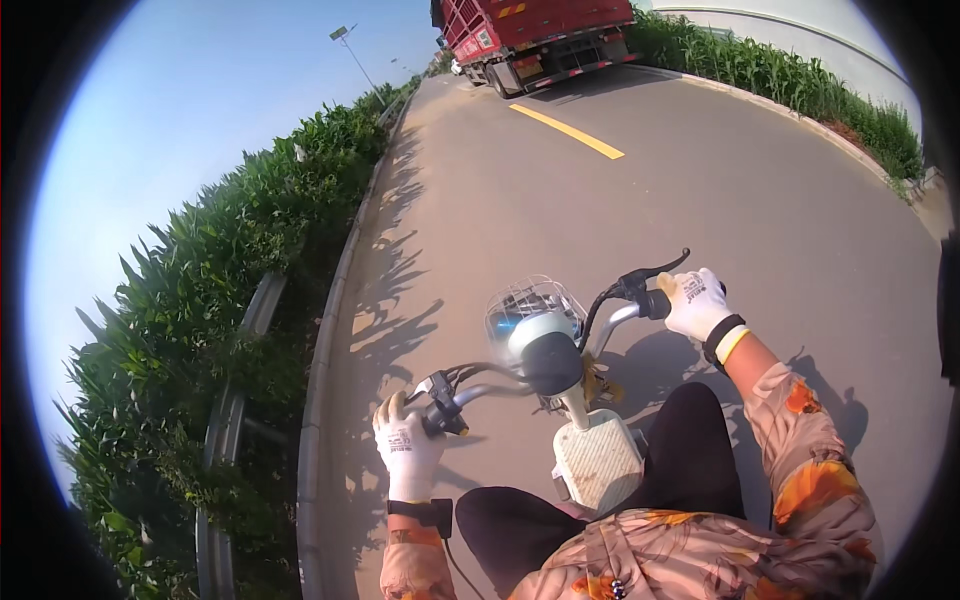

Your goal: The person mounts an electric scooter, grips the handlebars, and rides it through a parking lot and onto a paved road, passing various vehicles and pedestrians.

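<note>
Steering the bike [598, 460] looks like the step in hand, and the next move likely calls for a steady handlebar [617, 321] and care about the truck [560, 30] at top centre. The handlebar spans the frame's lower middle, its ends wrapped by the gloved left grip [408, 448] and, farther up and right, the right grip [696, 304]; the right lever [668, 266] sticks out just ahead, unsqueezed.
</note>
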Available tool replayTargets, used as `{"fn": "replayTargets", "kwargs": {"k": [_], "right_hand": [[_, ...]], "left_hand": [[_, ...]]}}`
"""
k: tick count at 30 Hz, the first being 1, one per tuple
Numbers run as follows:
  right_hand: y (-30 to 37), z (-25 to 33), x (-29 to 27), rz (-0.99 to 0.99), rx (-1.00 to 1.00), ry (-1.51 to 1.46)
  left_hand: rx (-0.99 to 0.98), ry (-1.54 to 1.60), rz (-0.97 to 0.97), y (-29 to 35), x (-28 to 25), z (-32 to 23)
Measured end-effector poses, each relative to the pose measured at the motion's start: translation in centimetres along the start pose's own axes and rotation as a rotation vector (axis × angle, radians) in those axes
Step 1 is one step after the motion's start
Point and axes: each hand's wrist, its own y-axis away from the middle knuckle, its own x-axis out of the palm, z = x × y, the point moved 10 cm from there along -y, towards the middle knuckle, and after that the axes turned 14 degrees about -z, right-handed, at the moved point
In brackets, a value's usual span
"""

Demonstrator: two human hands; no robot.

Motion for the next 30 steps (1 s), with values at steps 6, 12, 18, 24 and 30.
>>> {"fn": "replayTargets", "kwargs": {"k": [6, 12, 18, 24, 30], "right_hand": [[2.1, 10.6, -3.7, -0.055, -0.032, 0.038], [7.3, 22.5, -7.4, 0.007, 0.026, 0.043], [8.3, 26.3, -8.0, 0.003, -0.010, 0.099], [6.5, 26.5, -5.4, -0.036, -0.017, 0.062], [5.8, 22.1, -1.3, -0.015, 0.014, 0.012]], "left_hand": [[-0.014, 0.022, -0.015, 1.7, -3.6, 10.3], [-0.023, 0.028, 0.014, 4.8, -9.7, 21.5], [-0.022, 0.043, -0.004, 5.9, -11.5, 25.0], [-0.037, 0.059, 0.003, 5.0, -9.1, 25.6], [-0.013, 0.013, -0.010, 5.1, -6.1, 21.8]]}}
